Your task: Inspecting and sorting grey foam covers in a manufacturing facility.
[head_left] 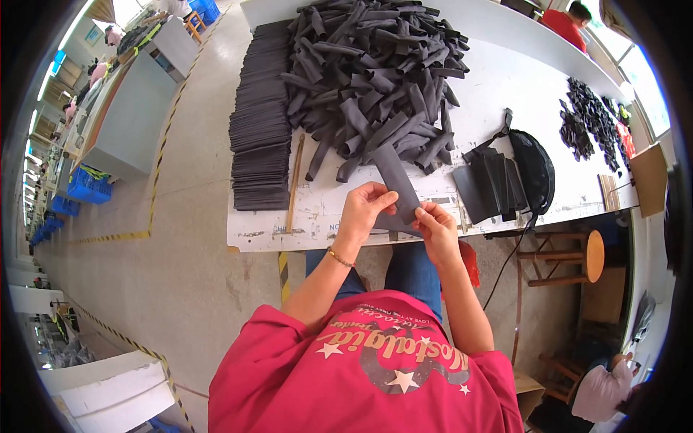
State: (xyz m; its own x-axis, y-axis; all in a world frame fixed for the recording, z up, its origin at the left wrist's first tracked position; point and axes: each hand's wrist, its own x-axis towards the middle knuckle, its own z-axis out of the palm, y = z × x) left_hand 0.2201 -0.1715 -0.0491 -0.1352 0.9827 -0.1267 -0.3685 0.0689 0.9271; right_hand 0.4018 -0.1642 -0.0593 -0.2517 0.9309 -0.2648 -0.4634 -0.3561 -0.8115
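Note:
Between my hands is a flat dark grey fabric strip (396,180), held above the near edge of the white table (325,209). My left hand (368,207) pinches its left side between thumb and fingers. At its lower right end my right hand (434,222) grips the corner, also in a pinch. Another dark piece (393,224) shows beneath my hands at the table edge. Just beyond lies a big loose heap of curled dark grey fabric pieces (375,79). To its left stands a long, neat row of flattened dark strips (261,123).
A thin wooden stick (295,184) lies beside the row. On the right are fanned dark pieces (491,185), a black pouch (533,169) with a hanging cord, and a smaller dark pile (595,123). A wooden stool (593,256) stands below the table. Other people sit farther off.

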